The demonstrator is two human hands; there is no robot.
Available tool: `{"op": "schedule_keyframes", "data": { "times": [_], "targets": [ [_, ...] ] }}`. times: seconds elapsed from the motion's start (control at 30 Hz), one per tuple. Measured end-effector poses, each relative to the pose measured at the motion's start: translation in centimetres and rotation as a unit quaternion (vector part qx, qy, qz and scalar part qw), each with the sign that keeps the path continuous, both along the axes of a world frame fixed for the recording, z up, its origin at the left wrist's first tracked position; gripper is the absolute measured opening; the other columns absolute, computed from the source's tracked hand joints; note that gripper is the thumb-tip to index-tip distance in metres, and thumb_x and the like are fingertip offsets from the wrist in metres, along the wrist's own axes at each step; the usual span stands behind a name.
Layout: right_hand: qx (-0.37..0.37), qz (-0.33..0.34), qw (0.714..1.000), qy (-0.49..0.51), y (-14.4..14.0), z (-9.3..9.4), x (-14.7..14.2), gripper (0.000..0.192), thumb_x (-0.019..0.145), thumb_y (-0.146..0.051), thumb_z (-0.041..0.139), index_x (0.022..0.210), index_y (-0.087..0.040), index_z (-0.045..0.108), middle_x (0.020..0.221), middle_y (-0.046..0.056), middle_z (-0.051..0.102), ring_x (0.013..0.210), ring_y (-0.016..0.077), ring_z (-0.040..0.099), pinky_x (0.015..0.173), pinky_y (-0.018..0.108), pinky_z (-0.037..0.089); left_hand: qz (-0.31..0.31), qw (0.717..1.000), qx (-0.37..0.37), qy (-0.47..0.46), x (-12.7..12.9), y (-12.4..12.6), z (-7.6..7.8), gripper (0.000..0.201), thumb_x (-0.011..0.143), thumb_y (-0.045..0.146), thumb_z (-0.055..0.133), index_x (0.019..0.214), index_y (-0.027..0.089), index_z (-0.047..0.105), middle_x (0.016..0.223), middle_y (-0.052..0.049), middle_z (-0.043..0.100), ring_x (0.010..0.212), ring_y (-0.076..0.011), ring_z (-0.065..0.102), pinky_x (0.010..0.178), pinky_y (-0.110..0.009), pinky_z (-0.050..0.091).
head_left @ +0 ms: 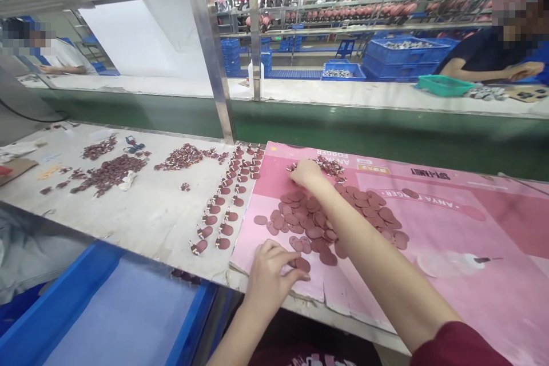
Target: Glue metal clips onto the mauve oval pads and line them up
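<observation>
My left hand rests at the near edge of the pink printed cardboard sheet, its fingertips pinching one dark red oval plastic piece that lies flat on the sheet. At twelve o'clock from it, my right hand reaches across the heap of dark red oval pieces and closes loosely over a small pile of red-and-white parts; whether it grips one I cannot tell. The sheet's print reads upside down from my side: "ANYA FORGER" twice and "SPY×FAMILY" near its far edge. At nine o'clock from the heap, rows of assembled dark red pieces with white ends line the white worktable. At seven o'clock sits a blue plastic crate.
</observation>
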State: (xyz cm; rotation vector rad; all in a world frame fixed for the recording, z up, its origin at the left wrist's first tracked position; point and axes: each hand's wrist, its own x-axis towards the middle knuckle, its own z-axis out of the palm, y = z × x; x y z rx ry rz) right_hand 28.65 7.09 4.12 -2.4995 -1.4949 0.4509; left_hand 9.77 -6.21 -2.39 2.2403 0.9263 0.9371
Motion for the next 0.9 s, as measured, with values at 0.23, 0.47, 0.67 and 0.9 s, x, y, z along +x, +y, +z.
{"op": "schedule_keyframes", "data": {
  "times": [0.23,0.47,0.67,0.9],
  "targets": [
    [0.087,-0.003,0.973,0.212,-7.9,0.7,0.7,0.018,0.088,-0.027,0.056,0.085,-0.012,0.067,0.08,0.008,0.072,0.076,0.0187,0.07,0.069,0.027,0.055,-0.029,0.999,-0.03,0.002,-0.4,0.1,0.1,0.025,0.069,0.015,0.081,0.093,0.02,0.076,0.07,-0.003,0.073,0.074,-0.0204,0.059,0.068,-0.036,0.05],
    [0.198,-0.101,0.864,0.451,-18.2,-1.7,-1.7,0.053,0.066,-0.043,0.077,0.11,-0.016,0.066,0.084,0.01,0.075,0.076,0.0252,0.072,0.064,0.034,0.059,-0.055,0.993,-0.106,0.005,-0.6,0.3,0.6,0.024,0.074,0.01,0.074,0.094,0.021,0.075,0.08,-0.004,0.075,0.081,-0.0209,0.059,0.075,-0.036,0.051],
    [0.168,-0.104,0.85,0.488,-20.9,-2.7,-3.8,0.029,0.063,-0.043,0.079,0.079,-0.019,0.076,0.085,0.01,0.075,0.082,0.0273,0.072,0.079,0.04,0.059,-0.054,0.992,-0.112,0.012,-0.5,0.2,0.6,0.024,0.075,0.01,0.073,0.098,0.02,0.074,0.081,-0.004,0.074,0.083,-0.0207,0.058,0.078,-0.036,0.051],
    [0.178,-0.134,0.857,0.465,-20.6,-2.5,-4.6,0.03,0.064,-0.046,0.076,0.079,-0.019,0.077,0.083,0.009,0.075,0.078,0.0274,0.072,0.075,0.041,0.06,-0.037,0.992,-0.12,0.007,-0.3,0.0,0.5,0.017,0.073,0.014,0.077,0.088,0.021,0.076,0.078,-0.002,0.074,0.08,-0.0194,0.061,0.077,-0.035,0.048]
  ]
}}
